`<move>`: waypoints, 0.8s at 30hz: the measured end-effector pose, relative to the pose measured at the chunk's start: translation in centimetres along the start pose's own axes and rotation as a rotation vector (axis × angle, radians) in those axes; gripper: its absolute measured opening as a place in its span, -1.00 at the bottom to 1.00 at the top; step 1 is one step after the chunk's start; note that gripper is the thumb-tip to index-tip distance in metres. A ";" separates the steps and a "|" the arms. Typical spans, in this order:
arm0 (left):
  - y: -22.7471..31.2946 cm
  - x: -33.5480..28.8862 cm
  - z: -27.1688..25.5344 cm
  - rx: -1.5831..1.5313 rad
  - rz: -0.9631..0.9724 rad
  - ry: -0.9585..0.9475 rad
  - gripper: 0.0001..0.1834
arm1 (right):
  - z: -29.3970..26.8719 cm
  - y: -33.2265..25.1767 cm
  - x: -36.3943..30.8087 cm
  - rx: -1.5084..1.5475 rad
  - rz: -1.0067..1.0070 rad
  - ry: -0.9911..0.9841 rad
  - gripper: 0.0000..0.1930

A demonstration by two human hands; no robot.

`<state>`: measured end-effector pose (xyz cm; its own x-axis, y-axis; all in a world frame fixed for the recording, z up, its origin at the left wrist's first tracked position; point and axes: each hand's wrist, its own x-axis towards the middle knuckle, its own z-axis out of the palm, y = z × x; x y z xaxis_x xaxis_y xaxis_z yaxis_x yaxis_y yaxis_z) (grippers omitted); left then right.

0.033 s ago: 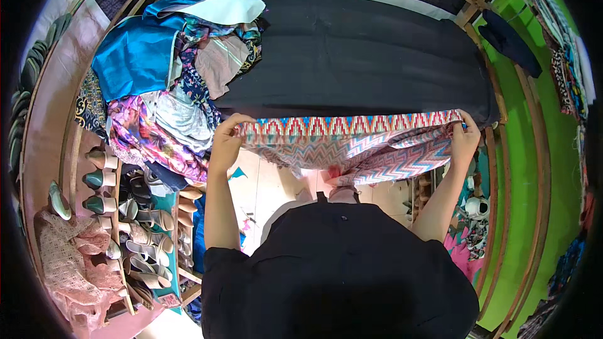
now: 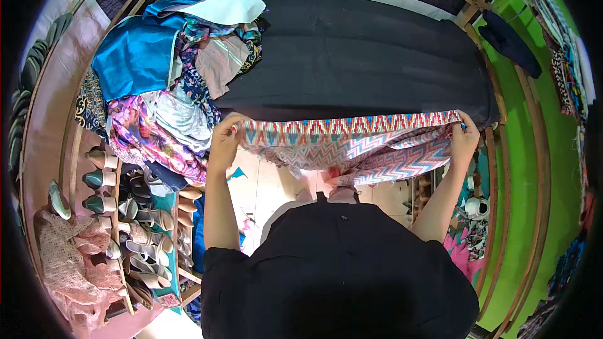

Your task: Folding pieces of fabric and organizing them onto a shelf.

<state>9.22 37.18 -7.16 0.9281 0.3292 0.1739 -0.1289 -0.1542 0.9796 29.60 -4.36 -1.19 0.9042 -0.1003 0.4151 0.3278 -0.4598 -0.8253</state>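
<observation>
A long piece of patterned fabric (image 2: 370, 141) hangs stretched between my two hands in front of my body. Its upper edge is a red, white and blue geometric band, and zigzag stripes run over the loose cloth below. My left hand (image 2: 225, 141) pinches the band's left end, close to the clothes pile. At the opposite end, my right hand (image 2: 465, 133) grips the upper corner between thumb and fingers. The lower part of the cloth droops in folds above the floor. Right behind the band lies the near edge of the black-covered table (image 2: 370, 56).
A heap of mixed fabrics (image 2: 169, 81), with shiny blue cloth on top, covers the table's left end. Several shoes (image 2: 147, 238) fill racks at the left. A pink lace cloth (image 2: 69, 270) lies beside them. Wooden rails (image 2: 534, 132) and hanging clothes (image 2: 562, 44) line the green right wall.
The band's left end has turned and dipped slightly at my left hand, whose fingers have shifted a little. My right hand stays in place.
</observation>
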 end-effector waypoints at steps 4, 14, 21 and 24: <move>1.3 0.2 -0.1 0.124 0.110 0.168 -0.77 | 0.3 1.2 -0.4 0.062 0.030 -0.107 -0.80; -2.4 0.2 -1.7 -0.111 -0.200 0.523 -0.85 | 5.5 0.1 -2.4 0.412 0.242 -0.570 -0.87; 3.8 0.9 13.4 0.296 0.037 -0.092 -0.53 | 11.2 -4.9 -6.8 0.740 0.452 -1.024 -0.87; 2.9 0.5 14.1 0.319 0.210 -0.022 -0.71 | 11.6 -7.1 -8.0 0.918 0.580 -1.116 -0.86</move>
<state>14.25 23.72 -5.65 0.9006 0.2404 0.3621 -0.2050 -0.4997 0.8416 23.20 9.93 -3.12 0.5635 0.8079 -0.1725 -0.4535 0.1280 -0.8820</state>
